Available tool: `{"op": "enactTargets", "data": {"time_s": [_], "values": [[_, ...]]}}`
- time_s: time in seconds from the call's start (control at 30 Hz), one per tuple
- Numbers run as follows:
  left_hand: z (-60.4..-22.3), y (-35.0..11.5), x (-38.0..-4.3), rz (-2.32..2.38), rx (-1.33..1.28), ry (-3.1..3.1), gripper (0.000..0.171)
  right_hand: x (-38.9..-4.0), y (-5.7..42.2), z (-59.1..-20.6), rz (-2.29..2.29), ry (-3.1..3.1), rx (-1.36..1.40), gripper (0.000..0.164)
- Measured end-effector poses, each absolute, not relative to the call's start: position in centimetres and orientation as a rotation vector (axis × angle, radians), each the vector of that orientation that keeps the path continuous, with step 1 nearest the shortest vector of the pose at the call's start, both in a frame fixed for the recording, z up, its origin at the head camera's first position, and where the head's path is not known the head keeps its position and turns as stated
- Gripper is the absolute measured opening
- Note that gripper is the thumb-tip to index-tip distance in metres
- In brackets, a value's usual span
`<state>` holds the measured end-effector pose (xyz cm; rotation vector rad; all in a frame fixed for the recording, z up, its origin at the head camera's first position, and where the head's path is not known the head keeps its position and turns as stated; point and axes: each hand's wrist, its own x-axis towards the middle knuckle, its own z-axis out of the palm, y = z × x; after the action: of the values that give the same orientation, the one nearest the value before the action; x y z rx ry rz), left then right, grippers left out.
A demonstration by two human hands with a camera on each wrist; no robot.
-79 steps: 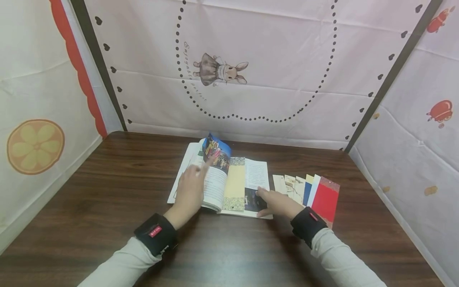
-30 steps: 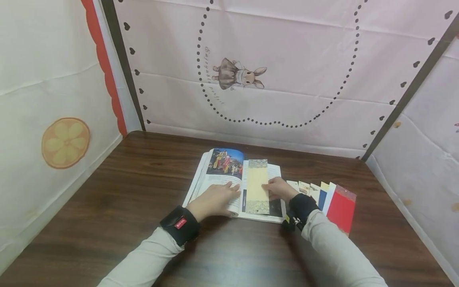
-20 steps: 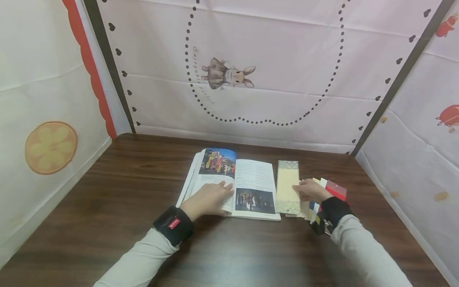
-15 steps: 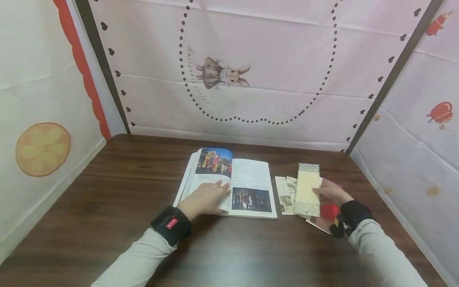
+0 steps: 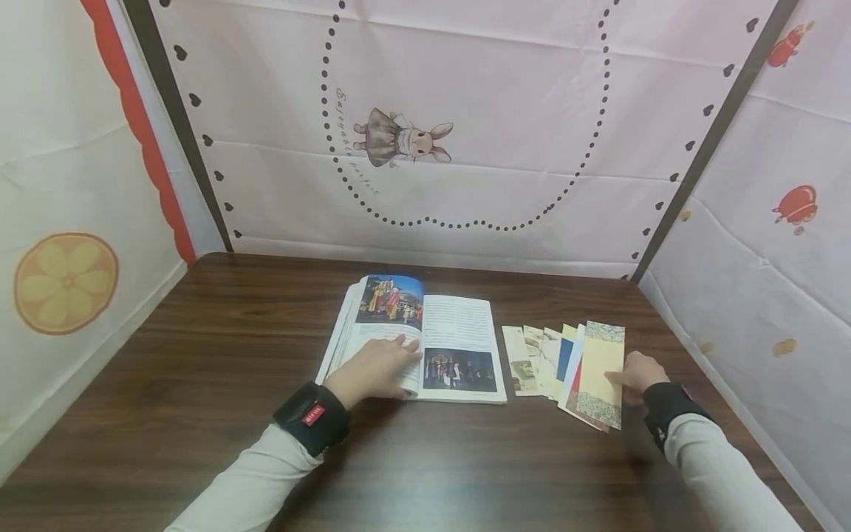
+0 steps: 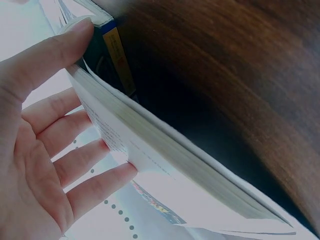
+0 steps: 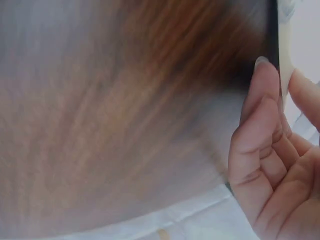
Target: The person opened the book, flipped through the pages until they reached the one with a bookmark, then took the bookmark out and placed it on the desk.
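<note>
An open book (image 5: 459,325) with photos and text on its pages lies in the middle of the table. On its left page rests my left hand (image 5: 379,367), fingers extended over the paper; in the left wrist view the thumb touches the book's lower edge near the spine. My right hand (image 5: 640,375) pinches a pale yellow bookmark (image 5: 601,369) with patterned ends by its right edge. That bookmark overlaps the right end of a fanned row of bookmarks, covering most of a red one (image 5: 575,378). The right wrist view shows the thumb and curled fingers at the bookmark's edge.
Left of the held bookmark fan out several others: cream illustrated ones (image 5: 521,362), a blue and yellow one (image 5: 565,355) and a white one (image 5: 573,369). The brown wooden table (image 5: 233,355) is enclosed by printed cloth walls (image 5: 505,133) behind and at both sides.
My right hand has lifted the yellow bookmark off the book's right page and carried it right, over the fanned bookmarks. The left hand has laid the lifted page down and stays on it.
</note>
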<state>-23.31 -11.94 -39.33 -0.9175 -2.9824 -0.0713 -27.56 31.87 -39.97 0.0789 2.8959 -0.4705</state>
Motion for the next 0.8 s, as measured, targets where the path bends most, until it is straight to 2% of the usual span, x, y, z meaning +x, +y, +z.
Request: {"op": "enactTargets", "data": {"time_s": [0.37,0.47,0.57,0.67,0.8], "values": [[-39.1,-11.5,-23.2,-0.041,-0.933,-2.966,0.068,-28.3,31.4,-39.8,-0.301,3.006,0.052,0.036],[-39.3,-11.7,-23.2,-0.040,-0.929,-2.976,0.069,-28.6,29.4,-39.4,-0.320,3.099,-0.068,0.033],[-39.3,-11.8,-23.2,-0.060,-0.933,-2.990,0.069,-28.6,26.0,-39.1,-0.383,3.108,-0.329,0.031],[-39.3,-11.8,-23.2,-0.081,-0.936,-2.994,0.069,-28.3,21.9,-38.8,-0.436,2.997,-0.651,0.040],[-39.2,-11.8,-23.2,-0.081,-0.925,-2.991,0.069,-27.7,17.1,-38.9,-0.394,2.786,-0.850,0.065]]}}
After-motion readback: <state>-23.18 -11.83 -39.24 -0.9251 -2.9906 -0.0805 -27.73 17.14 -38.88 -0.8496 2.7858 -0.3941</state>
